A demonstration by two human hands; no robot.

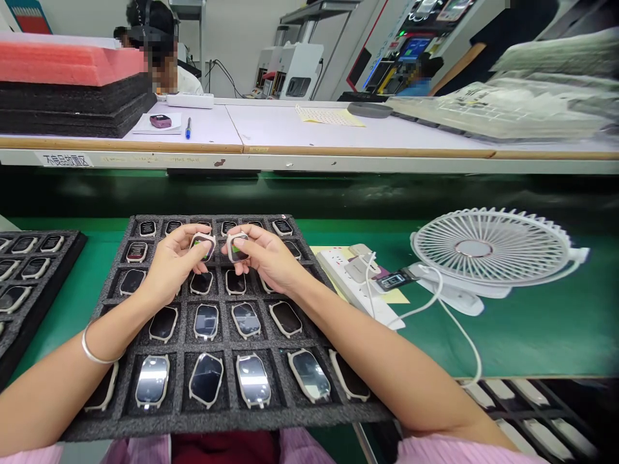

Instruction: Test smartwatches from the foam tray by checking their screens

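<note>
Both of my hands are raised over a dark foam tray [184, 415] whose square pockets hold several smartwatches without straps. My left hand [175, 261] pinches one smartwatch [203, 247], its thumb lying over the screen, where some green shows. A second smartwatch [237, 247] is gripped by my right hand [268, 256], the thumb again across the screen, with a bit of green visible. The two held watches are side by side, a small gap apart. Below them a dark-screened watch [235, 281] rests in its pocket. Nearer to me, another watch [254, 380] has a shiny, reflecting face.
Another foam tray of watches [36, 267] stands at the left. To the right are a white fan [488, 248], a power strip [355, 283] and loose cables. A shelf [271, 132] runs across the back, carrying pink foam sheets [72, 61] and stacked plastic trays [507, 106]. More watches [546, 422] lie lower right.
</note>
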